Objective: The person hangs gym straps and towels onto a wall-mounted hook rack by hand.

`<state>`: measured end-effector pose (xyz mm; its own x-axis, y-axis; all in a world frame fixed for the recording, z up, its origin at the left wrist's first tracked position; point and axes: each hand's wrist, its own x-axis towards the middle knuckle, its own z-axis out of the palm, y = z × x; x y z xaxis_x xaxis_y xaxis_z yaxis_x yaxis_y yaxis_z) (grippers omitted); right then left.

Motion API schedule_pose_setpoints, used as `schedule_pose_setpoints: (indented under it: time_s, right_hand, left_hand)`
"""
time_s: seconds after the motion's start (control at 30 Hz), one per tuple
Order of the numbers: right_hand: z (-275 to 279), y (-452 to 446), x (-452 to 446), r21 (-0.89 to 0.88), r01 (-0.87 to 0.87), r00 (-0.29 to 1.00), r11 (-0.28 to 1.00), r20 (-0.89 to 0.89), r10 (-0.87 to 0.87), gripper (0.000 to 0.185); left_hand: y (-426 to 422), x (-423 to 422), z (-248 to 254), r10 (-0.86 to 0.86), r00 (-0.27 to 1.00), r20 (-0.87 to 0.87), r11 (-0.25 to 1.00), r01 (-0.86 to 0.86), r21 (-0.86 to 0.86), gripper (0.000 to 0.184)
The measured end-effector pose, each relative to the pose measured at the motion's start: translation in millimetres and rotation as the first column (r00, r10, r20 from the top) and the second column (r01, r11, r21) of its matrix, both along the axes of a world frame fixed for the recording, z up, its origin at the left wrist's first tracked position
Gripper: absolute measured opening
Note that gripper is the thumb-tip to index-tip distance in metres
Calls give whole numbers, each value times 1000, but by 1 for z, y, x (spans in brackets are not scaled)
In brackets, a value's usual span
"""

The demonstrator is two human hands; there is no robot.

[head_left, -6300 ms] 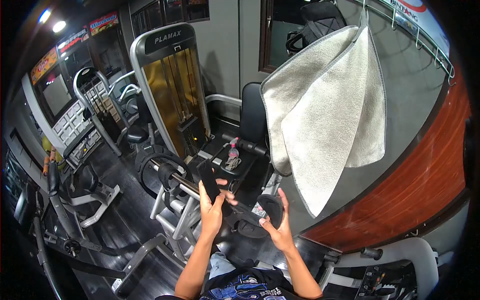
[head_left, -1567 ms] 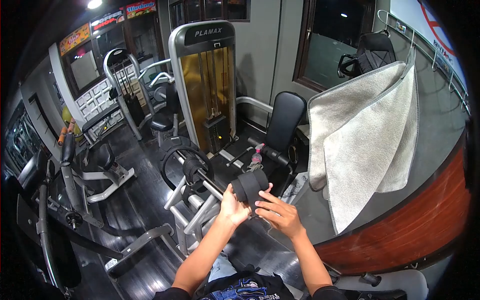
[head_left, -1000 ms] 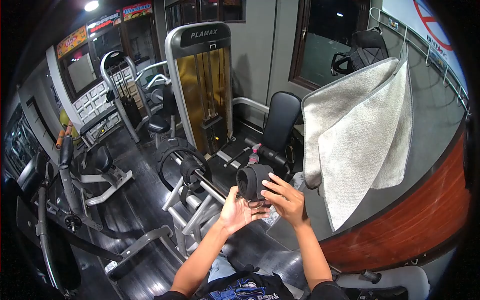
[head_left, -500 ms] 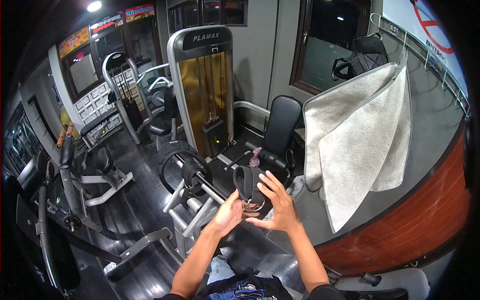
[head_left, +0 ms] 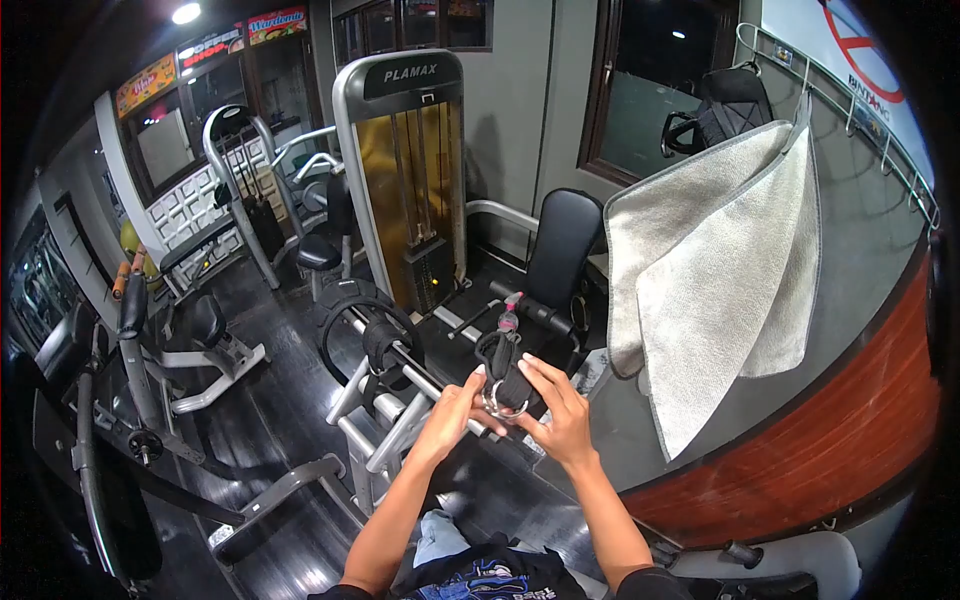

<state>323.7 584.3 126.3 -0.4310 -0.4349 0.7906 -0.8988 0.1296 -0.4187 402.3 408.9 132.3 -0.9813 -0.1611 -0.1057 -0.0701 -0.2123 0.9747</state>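
Observation:
Both hands grip a rolled black ankle strap point(head_left: 504, 362) with shiny metal rings on its near side, in front of my chest. My left hand point(head_left: 453, 415) holds its left edge, thumb up against the padding and fingers underneath. On the other side my right hand point(head_left: 560, 412) has its fingers laid over the strap and the thumb near the rings. Part of the strap is hidden behind the fingers. A similar black strap point(head_left: 382, 343) is wrapped around a metal bar just left of my hands.
A weight-stack machine point(head_left: 348, 150) stands ahead, beside a black padded seat back point(head_left: 563, 245). A pink-capped bottle point(head_left: 509, 312) is behind the strap. To the right, a grey towel point(head_left: 715, 270) hangs from a wall rack. More gym machines point(head_left: 215, 340) fill the left.
The strap has come down slightly and looks more tightly rolled, its rings now more exposed. My right hand has closed in around it; my left hand stays on it.

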Motion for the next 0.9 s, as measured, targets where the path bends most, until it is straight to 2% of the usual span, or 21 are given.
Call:
schedule_pose_setpoints:
  time_s: [0.03, 0.1, 0.13, 0.17, 0.2, 0.23, 0.27, 0.3, 0.4, 0.43, 0.5, 0.7, 0.77, 0.83, 0.9]
  right_hand:
    - [-1, 0, 2, -36, 32, 999, 999, 10, -31, 56]
    - [-7, 2, 5, -87, 57, 996, 995, 80, -50, 52]
    - [-10, 2, 6, -138, 89, 986, 986, 151, -67, 49]
    - [-9, 2, 9, -141, 93, 986, 986, 152, -71, 49]
    - [-6, 4, 13, -126, 90, 975, 988, 214, -62, 45]
    - [-5, 5, 15, -112, 89, 960, 990, 275, -55, 42]
    - [-7, 6, 15, -133, 49, 960, 990, 279, -10, 40]
    - [-6, 8, 18, -135, 60, 960, 989, 279, -20, 40]
    - [1, 11, 28, -95, 5, 936, 996, 351, 29, 39]
    - [3, 12, 33, -96, 26, 937, 995, 348, 9, 39]
    - [9, 13, 41, -131, 97, 899, 987, 436, -31, 38]
    - [23, 10, 63, -255, 302, 859, 918, 490, -146, 34]
    - [27, 9, 70, -356, 365, 832, 860, 540, -130, 33]
    - [31, 12, 78, -391, 405, 846, 827, 503, -176, 28]
    - [40, 16, 88, -445, 487, 806, 752, 560, -191, 23]
  left_hand:
    - [-2, 0, 2, 1, 1000, 0, 1000, -1, 1, 63]
    - [-6, 1, 8, 31, 994, 102, 978, -10, -208, 55]
    - [-8, 2, 10, 62, 991, 122, 972, -32, -235, 33]
    - [-7, 1, 5, 58, 991, 122, 971, -28, -238, 33]
    - [-2, -1, -1, 177, 954, -240, 894, -258, -366, 26]
    - [0, -2, -3, 213, 784, -583, 773, -500, -391, 23]
    - [-4, -2, -2, 138, 738, -661, 755, -510, -412, 40]
    - [-4, 0, 10, 128, 740, -661, 760, -501, -413, 40]
    - [-6, -4, 28, -184, 736, -651, 794, -279, -540, 42]
    - [-5, -5, 27, -194, 777, -599, 800, -228, -555, 34]
    - [-2, -8, 31, -207, 793, -573, 824, -175, -539, 31]
    - [15, -24, 43, -283, 716, -638, 879, -73, -472, 20]
    - [20, -31, 51, -308, 703, -640, 886, -32, -462, 20]
    - [27, -36, 65, -340, 671, -659, 890, 3, -455, 16]
    - [34, -41, 79, -456, 642, -616, 830, 57, -554, 13]
